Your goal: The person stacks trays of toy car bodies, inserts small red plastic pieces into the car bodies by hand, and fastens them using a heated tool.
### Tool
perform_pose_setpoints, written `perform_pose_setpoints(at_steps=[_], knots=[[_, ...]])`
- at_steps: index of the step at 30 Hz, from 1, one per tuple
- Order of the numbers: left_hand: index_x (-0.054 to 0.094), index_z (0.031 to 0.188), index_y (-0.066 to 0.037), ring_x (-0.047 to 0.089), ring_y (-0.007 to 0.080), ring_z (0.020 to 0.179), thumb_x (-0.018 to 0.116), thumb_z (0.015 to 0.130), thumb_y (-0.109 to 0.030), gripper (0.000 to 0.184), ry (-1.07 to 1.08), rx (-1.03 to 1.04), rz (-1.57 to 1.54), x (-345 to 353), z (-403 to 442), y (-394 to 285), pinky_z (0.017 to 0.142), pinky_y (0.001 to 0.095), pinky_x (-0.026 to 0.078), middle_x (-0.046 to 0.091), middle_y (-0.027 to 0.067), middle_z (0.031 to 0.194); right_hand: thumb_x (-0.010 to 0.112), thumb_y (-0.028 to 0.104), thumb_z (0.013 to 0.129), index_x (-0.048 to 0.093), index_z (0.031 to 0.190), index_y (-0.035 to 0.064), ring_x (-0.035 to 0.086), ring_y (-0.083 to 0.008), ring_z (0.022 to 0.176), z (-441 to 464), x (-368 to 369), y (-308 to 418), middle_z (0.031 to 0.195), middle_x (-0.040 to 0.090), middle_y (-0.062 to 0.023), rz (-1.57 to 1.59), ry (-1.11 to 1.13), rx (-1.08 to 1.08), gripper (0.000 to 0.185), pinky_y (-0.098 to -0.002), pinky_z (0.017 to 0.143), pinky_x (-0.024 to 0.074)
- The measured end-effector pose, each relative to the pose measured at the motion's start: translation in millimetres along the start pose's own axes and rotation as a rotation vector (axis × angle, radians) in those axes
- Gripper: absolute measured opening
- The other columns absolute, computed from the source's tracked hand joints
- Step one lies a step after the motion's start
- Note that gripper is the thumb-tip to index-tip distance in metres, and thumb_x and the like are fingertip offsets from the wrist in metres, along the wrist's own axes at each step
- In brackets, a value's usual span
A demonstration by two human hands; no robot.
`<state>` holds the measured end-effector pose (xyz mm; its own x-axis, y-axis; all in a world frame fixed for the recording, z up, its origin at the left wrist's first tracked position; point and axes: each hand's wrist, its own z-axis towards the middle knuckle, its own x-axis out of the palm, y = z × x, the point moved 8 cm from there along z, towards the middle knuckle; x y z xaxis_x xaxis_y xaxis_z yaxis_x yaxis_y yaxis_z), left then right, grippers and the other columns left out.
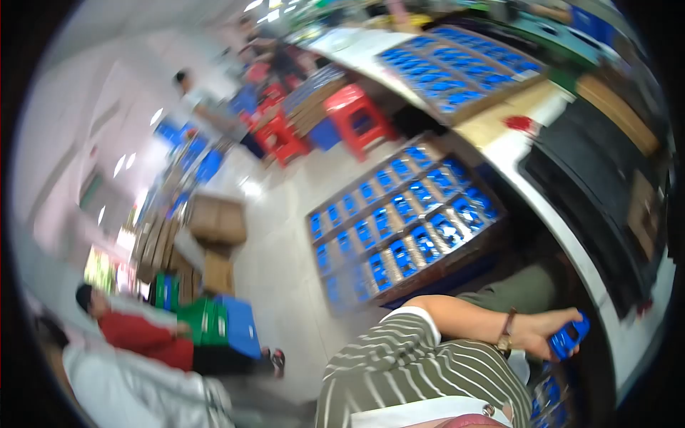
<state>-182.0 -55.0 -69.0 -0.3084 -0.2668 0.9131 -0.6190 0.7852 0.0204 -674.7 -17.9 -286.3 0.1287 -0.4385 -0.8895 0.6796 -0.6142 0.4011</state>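
Note:
My left hand (pixel 531 333) reaches to the right from a striped sleeve, with its fingers closed around a blue plastic case (pixel 573 332) that has dark openings. The case is held beside the edge of the white workbench (pixel 581 246). Below it, at the lower right, more blue pieces (pixel 549 399) are partly visible. Left of the bench, a large carton tray (pixel 435 271) holds rows of similar blue cases in compartments. My right hand is out of sight.
A black case or bag (pixel 589 175) and another tray of blue pieces (pixel 492 98) lie on the bench. Red stools (pixel 357 118), cardboard boxes (pixel 216 217) and green crates (pixel 203 317) stand around the floor. A person in red (pixel 146 339) is at the left. Much is blurred.

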Motion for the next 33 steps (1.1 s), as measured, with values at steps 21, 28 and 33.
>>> perform_pose_setpoints(at_steps=[21, 28, 33], knots=[[0.047, 0.117, -0.002, 0.058, 0.0248, 0.079, 0.043, 0.092, -0.03, 0.038, -0.176, -0.385, 0.378, 40, 11, 48, 0.074, 0.0355, 0.05, 0.057, 0.0192, 0.106, 0.058, 0.018, 0.084, 0.047, 0.123, 0.0014, 0.039, -0.0297, 0.123, -203, -103, -31, 0.128, 0.044, -0.0163, 0.283, -0.423, 0.371, 0.044, -0.0367, 0.1, 0.0328], [0.051, 0.111, -0.001, 0.057, 0.0205, 0.08, 0.047, 0.09, -0.038, 0.042, 0.069, -0.496, 0.393, 78, 22, 65, 0.074, 0.0317, 0.048, 0.059, 0.0168, 0.107, 0.062, 0.045, 0.076, 0.052, 0.118, 0.001, 0.043, -0.032, 0.118, -155, -275, 271, 0.126, 0.047, -0.0162, 0.556, -0.145, -0.719, 0.061, -0.0411, 0.098, 0.034], [0.043, 0.12, 0.0, 0.054, 0.0206, 0.077, 0.044, 0.092, -0.039, 0.048, 0.076, -0.513, 0.428, 82, 12, 68, 0.066, 0.0297, 0.046, 0.055, 0.0188, 0.11, 0.054, 0.07, 0.065, 0.056, 0.114, 0.001, 0.044, -0.0361, 0.117, -146, -283, 334, 0.122, 0.05, -0.0183, 0.674, 0.198, -1.018, 0.084, -0.0458, 0.096, 0.0344]])
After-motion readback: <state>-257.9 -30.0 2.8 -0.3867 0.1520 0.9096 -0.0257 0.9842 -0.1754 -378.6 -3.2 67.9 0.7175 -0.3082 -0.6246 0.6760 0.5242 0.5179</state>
